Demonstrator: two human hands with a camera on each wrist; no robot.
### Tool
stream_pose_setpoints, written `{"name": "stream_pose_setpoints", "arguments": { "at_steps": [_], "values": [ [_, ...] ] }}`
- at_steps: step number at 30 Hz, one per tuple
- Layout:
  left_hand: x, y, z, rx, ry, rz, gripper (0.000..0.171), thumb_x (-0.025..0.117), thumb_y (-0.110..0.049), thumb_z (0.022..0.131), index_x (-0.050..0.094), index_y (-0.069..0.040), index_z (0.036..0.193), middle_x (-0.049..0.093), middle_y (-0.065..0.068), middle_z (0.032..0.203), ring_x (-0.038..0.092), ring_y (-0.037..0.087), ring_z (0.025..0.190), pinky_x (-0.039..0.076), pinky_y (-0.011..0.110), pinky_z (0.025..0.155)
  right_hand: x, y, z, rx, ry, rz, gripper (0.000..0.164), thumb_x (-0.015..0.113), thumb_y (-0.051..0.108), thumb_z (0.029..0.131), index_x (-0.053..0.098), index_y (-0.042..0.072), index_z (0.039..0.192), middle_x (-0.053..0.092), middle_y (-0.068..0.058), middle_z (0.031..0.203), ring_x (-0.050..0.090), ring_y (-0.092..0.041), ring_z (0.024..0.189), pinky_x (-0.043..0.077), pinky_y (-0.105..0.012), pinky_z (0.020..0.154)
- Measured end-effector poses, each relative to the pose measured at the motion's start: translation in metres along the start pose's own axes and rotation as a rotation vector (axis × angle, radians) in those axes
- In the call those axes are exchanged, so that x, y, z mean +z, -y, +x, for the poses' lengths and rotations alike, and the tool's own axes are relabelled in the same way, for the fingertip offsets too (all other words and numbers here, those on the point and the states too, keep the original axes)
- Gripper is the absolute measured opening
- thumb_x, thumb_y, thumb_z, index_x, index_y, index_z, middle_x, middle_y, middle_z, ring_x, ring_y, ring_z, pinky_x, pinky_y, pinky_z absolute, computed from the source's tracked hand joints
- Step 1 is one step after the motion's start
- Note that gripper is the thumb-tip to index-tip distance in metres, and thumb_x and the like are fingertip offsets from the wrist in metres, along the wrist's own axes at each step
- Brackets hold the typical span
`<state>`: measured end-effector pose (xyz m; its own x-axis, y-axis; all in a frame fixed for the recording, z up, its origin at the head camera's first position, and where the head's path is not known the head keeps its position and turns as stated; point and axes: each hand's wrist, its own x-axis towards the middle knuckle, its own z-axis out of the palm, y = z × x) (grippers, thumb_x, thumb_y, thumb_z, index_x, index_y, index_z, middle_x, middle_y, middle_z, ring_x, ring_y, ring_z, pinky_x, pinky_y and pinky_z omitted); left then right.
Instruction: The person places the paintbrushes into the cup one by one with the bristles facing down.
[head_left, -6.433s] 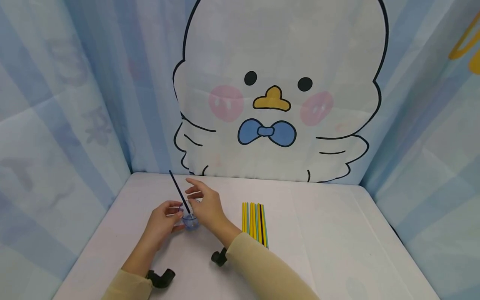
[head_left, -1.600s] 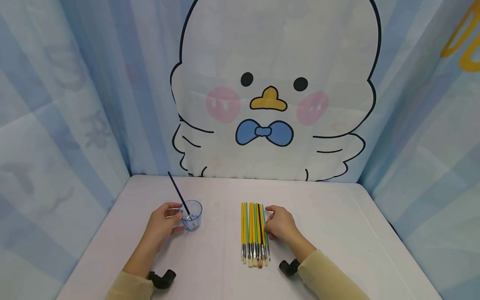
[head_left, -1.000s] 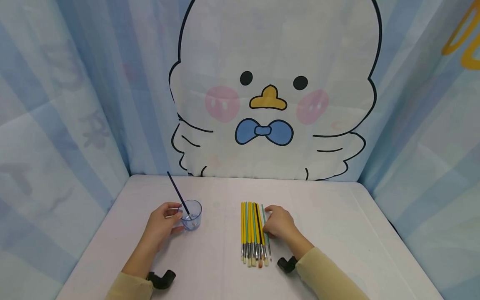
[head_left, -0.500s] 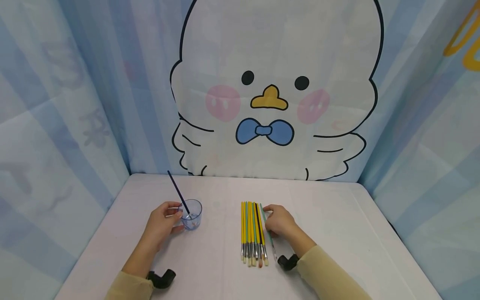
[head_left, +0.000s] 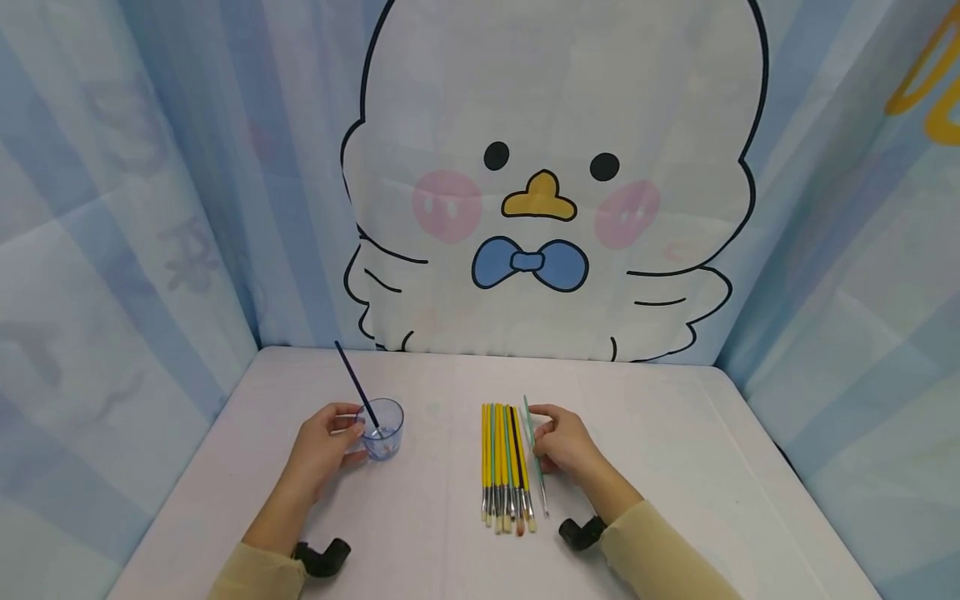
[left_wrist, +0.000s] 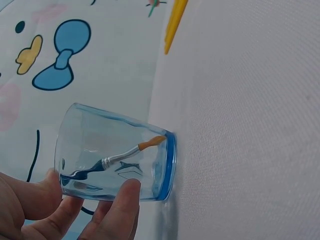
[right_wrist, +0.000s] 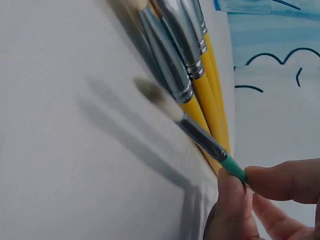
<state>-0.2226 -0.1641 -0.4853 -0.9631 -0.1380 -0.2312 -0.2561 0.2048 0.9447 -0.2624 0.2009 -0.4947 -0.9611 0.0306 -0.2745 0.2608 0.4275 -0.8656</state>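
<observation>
On the left of the white table, my left hand [head_left: 321, 446] holds a clear bluish cup [head_left: 385, 448] from its left side, fingers and thumb around the wall. One dark-handled paintbrush [head_left: 354, 377] leans in the cup, and its orange-brown bristles [left_wrist: 152, 142] show through the wall near the base. My right hand [head_left: 567, 446] pinches a thin teal paintbrush [head_left: 542, 483] by its handle between thumb and fingers. In the right wrist view, that brush's pale, dark-centred bristles [right_wrist: 155, 95] hang off the table, with a shadow below. Left of the right hand lies a row of paintbrushes [head_left: 501, 450].
The row has mostly yellow handles, with some teal and one black, all bristles toward me. Black wrist-worn devices [head_left: 324, 558] sit at both sleeves. Striped blue curtains [head_left: 135, 250] and a cartoon backdrop [head_left: 540, 317] enclose the white table [head_left: 675, 500].
From the cup, my right hand has moved right to the row. The teal brush at its right end has been drawn away and lifted off the table. My left hand keeps holding the cup.
</observation>
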Motion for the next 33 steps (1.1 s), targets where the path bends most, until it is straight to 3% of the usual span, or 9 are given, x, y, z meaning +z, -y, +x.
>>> {"name": "stream_pose_setpoints", "arguments": {
  "at_steps": [8, 18, 27, 33],
  "values": [
    [0.000, 0.000, 0.000, 0.005, -0.002, 0.003, 0.039, 0.061, -0.010, 0.110, 0.055, -0.005, 0.148, 0.054, 0.028, 0.145, 0.066, 0.038, 0.122, 0.069, 0.039, 0.091, 0.007, 0.009, -0.002, -0.056, -0.035, 0.147, 0.075, 0.069, -0.012, 0.085, 0.056, 0.014, 0.155, 0.061, -0.007, 0.095, 0.056, -0.017, 0.074, 0.057, -0.025, 0.056],
    [0.000, 0.000, 0.000, 0.007, -0.004, 0.004, 0.039, 0.061, -0.010, 0.110, 0.055, -0.005, 0.148, 0.054, 0.028, 0.145, 0.066, 0.036, 0.120, 0.069, 0.038, 0.090, 0.028, 0.026, -0.004, -0.123, -0.064, 0.270, 0.074, 0.070, -0.013, 0.089, 0.058, 0.020, 0.154, 0.061, -0.010, 0.104, 0.058, -0.017, 0.072, 0.061, -0.025, 0.058],
    [0.000, 0.000, 0.000, 0.005, -0.004, 0.005, 0.039, 0.061, -0.009, 0.109, 0.056, -0.005, 0.147, 0.055, 0.027, 0.144, 0.066, 0.036, 0.120, 0.069, 0.038, 0.090, 0.046, 0.043, -0.007, -0.254, -0.087, 0.415, 0.073, 0.066, -0.014, 0.091, 0.058, 0.022, 0.154, 0.059, -0.012, 0.105, 0.060, -0.015, 0.068, 0.062, -0.026, 0.063],
    [0.000, 0.001, 0.001, 0.010, -0.002, -0.001, 0.039, 0.061, -0.009, 0.109, 0.055, -0.004, 0.147, 0.055, 0.028, 0.144, 0.066, 0.036, 0.120, 0.069, 0.038, 0.090, 0.060, 0.056, -0.008, -0.320, -0.089, 0.435, 0.072, 0.067, -0.012, 0.094, 0.056, 0.024, 0.155, 0.059, -0.013, 0.108, 0.064, -0.016, 0.076, 0.064, -0.026, 0.068]
  ]
}}
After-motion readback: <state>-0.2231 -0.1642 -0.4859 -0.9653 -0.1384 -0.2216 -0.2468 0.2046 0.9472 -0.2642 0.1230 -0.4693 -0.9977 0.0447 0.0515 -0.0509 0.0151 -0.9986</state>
